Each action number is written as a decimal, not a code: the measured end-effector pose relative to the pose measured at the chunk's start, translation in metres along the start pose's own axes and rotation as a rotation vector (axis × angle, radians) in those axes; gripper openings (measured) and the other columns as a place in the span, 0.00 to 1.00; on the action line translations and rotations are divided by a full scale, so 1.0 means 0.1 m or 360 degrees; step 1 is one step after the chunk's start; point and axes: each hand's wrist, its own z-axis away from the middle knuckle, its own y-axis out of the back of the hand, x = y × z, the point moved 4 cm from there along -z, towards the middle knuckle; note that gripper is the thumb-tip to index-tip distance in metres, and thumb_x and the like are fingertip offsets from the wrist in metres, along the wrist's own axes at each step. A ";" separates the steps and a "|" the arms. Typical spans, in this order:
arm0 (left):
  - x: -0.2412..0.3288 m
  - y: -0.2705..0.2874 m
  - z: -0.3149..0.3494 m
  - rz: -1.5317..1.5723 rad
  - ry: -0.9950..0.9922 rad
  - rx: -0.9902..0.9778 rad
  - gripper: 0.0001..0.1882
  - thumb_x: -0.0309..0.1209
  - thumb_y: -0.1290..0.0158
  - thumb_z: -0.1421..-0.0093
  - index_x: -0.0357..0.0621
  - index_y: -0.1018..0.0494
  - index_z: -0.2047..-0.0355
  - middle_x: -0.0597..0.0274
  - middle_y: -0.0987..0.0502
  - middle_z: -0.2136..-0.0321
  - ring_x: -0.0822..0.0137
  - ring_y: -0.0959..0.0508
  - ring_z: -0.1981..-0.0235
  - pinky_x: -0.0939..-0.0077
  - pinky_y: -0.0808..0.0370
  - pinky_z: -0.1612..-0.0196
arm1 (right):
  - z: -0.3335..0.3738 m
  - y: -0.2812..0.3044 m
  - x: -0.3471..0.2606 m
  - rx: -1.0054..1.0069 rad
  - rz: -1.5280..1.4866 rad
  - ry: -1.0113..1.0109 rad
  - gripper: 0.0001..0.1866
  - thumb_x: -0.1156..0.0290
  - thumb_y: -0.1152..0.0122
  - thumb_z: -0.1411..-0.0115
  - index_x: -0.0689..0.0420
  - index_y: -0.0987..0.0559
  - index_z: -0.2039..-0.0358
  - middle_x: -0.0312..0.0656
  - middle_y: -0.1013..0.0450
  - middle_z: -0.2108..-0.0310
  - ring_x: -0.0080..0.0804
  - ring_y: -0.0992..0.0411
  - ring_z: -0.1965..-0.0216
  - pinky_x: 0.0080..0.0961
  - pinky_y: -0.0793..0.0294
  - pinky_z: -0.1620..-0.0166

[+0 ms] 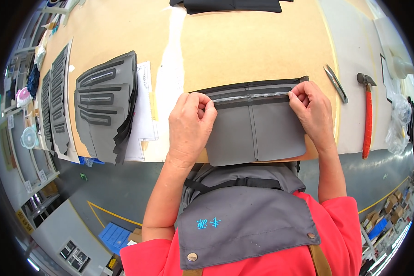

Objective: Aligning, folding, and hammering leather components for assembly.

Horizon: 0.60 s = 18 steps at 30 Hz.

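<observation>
Grey pieces (87, 126) lay stacked at left. The left hand (191, 124) pinched one end of a shiny strip (250, 96) across the panel (232, 133), at the table's near edge; the right hand (313, 115) pinched the other. Snips (336, 83) and a hammer (367, 115) lay beyond. The step seemed to be straightening the strip; the next move likely called for even tension.

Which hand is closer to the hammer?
The right hand: it is at the right side of the gray panel, left of the hammer. The left hand is farther, at the panel's left side.
</observation>
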 end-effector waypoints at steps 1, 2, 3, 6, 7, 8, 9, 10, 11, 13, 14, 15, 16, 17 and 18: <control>-0.01 0.00 0.00 0.0012 0.0012 -0.0001 0.04 0.25 0.39 0.38 0.37 0.20 0.66 0.60 0.21 0.69 0.73 0.21 0.74 0.76 0.23 0.68 | 0.00 0.00 0.01 0.0001 -0.0001 -0.0005 0.06 0.74 0.36 0.40 0.62 0.23 0.69 0.39 0.28 0.73 0.26 0.31 0.75 0.25 0.29 0.68; -0.01 0.01 0.00 0.0011 0.0012 -0.0006 0.04 0.25 0.39 0.38 0.37 0.20 0.66 0.60 0.21 0.69 0.73 0.21 0.74 0.76 0.23 0.68 | -0.01 0.01 0.02 -0.0011 -0.0013 -0.0029 0.06 0.74 0.36 0.40 0.62 0.23 0.69 0.39 0.29 0.73 0.26 0.31 0.75 0.25 0.29 0.68; -0.03 0.02 0.01 0.0024 0.0032 -0.0016 0.04 0.26 0.39 0.38 0.37 0.20 0.66 0.61 0.21 0.70 0.73 0.22 0.75 0.76 0.23 0.68 | -0.01 0.01 0.03 -0.0023 -0.0024 -0.0055 0.06 0.73 0.37 0.40 0.62 0.23 0.69 0.39 0.29 0.73 0.26 0.32 0.75 0.25 0.29 0.68; -0.06 0.04 0.02 0.0039 0.0085 -0.0041 0.04 0.26 0.39 0.37 0.37 0.21 0.66 0.60 0.22 0.70 0.71 0.22 0.76 0.74 0.24 0.68 | -0.02 0.02 0.02 -0.0033 -0.0030 -0.0062 0.07 0.73 0.37 0.40 0.63 0.23 0.70 0.39 0.29 0.73 0.26 0.32 0.74 0.26 0.29 0.67; -0.07 0.04 0.03 0.0041 0.0119 -0.0050 0.04 0.26 0.40 0.38 0.38 0.22 0.67 0.58 0.22 0.69 0.69 0.22 0.77 0.72 0.23 0.68 | -0.02 0.02 0.01 -0.0034 -0.0028 -0.0065 0.07 0.73 0.37 0.40 0.63 0.23 0.70 0.39 0.29 0.73 0.26 0.32 0.74 0.26 0.29 0.67; -0.08 0.04 0.04 0.0042 0.0120 -0.0053 0.04 0.26 0.40 0.38 0.38 0.22 0.67 0.58 0.22 0.69 0.69 0.22 0.77 0.72 0.23 0.68 | -0.02 0.02 0.01 -0.0037 -0.0033 -0.0084 0.07 0.73 0.37 0.40 0.63 0.23 0.70 0.39 0.29 0.74 0.26 0.32 0.74 0.25 0.30 0.67; -0.08 0.04 0.05 0.0039 0.0117 -0.0043 0.04 0.26 0.40 0.38 0.38 0.21 0.67 0.58 0.22 0.69 0.69 0.22 0.77 0.72 0.24 0.68 | -0.02 0.02 0.01 -0.0042 -0.0037 -0.0100 0.07 0.73 0.37 0.40 0.63 0.24 0.70 0.39 0.29 0.74 0.26 0.33 0.74 0.25 0.30 0.67; -0.09 0.04 0.05 0.0036 0.0113 -0.0033 0.05 0.27 0.40 0.37 0.38 0.21 0.67 0.58 0.22 0.69 0.69 0.22 0.77 0.72 0.24 0.68 | -0.02 0.02 0.02 -0.0043 -0.0034 -0.0100 0.07 0.73 0.37 0.40 0.63 0.24 0.70 0.39 0.29 0.74 0.26 0.33 0.74 0.25 0.30 0.67; -0.09 0.03 0.06 0.0040 0.0115 -0.0032 0.05 0.27 0.40 0.37 0.38 0.21 0.67 0.58 0.22 0.69 0.69 0.22 0.77 0.72 0.24 0.68 | -0.02 0.03 0.03 -0.0045 -0.0030 -0.0103 0.07 0.73 0.37 0.40 0.63 0.23 0.70 0.39 0.30 0.74 0.26 0.33 0.74 0.25 0.30 0.67; -0.10 0.02 0.06 0.0055 0.0084 -0.0027 0.05 0.27 0.40 0.38 0.38 0.21 0.67 0.58 0.22 0.70 0.69 0.22 0.77 0.71 0.24 0.68 | -0.02 0.03 0.03 -0.0043 -0.0017 -0.0108 0.07 0.73 0.38 0.40 0.63 0.23 0.70 0.39 0.30 0.74 0.26 0.33 0.74 0.25 0.30 0.67; -0.09 0.02 0.06 0.0063 0.0082 -0.0028 0.05 0.27 0.40 0.38 0.38 0.21 0.67 0.58 0.22 0.70 0.69 0.22 0.77 0.71 0.24 0.68 | -0.01 0.04 0.03 -0.0042 -0.0020 -0.0117 0.07 0.73 0.37 0.40 0.63 0.23 0.70 0.39 0.29 0.74 0.25 0.32 0.74 0.25 0.30 0.67; -0.09 0.01 0.06 0.0086 0.0096 -0.0027 0.04 0.27 0.40 0.38 0.38 0.21 0.67 0.58 0.22 0.70 0.69 0.22 0.76 0.72 0.24 0.68 | -0.02 0.06 0.04 -0.0040 -0.0014 -0.0124 0.07 0.73 0.37 0.40 0.63 0.23 0.69 0.39 0.29 0.74 0.25 0.32 0.74 0.25 0.29 0.67; -0.10 0.00 0.06 0.0110 0.0109 -0.0027 0.04 0.27 0.40 0.38 0.39 0.21 0.67 0.58 0.22 0.70 0.69 0.21 0.76 0.72 0.23 0.67 | -0.02 0.05 0.05 -0.0035 0.0004 -0.0123 0.07 0.73 0.37 0.40 0.63 0.23 0.69 0.39 0.29 0.74 0.25 0.32 0.74 0.25 0.29 0.67; -0.11 0.02 0.06 0.0081 0.0101 -0.0003 0.04 0.27 0.40 0.38 0.39 0.21 0.67 0.59 0.21 0.70 0.68 0.21 0.76 0.72 0.23 0.67 | -0.02 0.01 0.06 -0.0037 -0.0056 -0.0117 0.07 0.73 0.37 0.40 0.63 0.22 0.69 0.39 0.29 0.74 0.25 0.32 0.74 0.25 0.29 0.67; -0.12 0.03 0.07 0.0068 0.0092 0.0015 0.04 0.26 0.40 0.39 0.39 0.20 0.67 0.59 0.21 0.70 0.68 0.21 0.76 0.72 0.22 0.67 | -0.03 0.01 0.07 -0.0035 -0.0099 -0.0115 0.07 0.73 0.36 0.40 0.63 0.22 0.69 0.39 0.28 0.74 0.24 0.31 0.74 0.24 0.29 0.67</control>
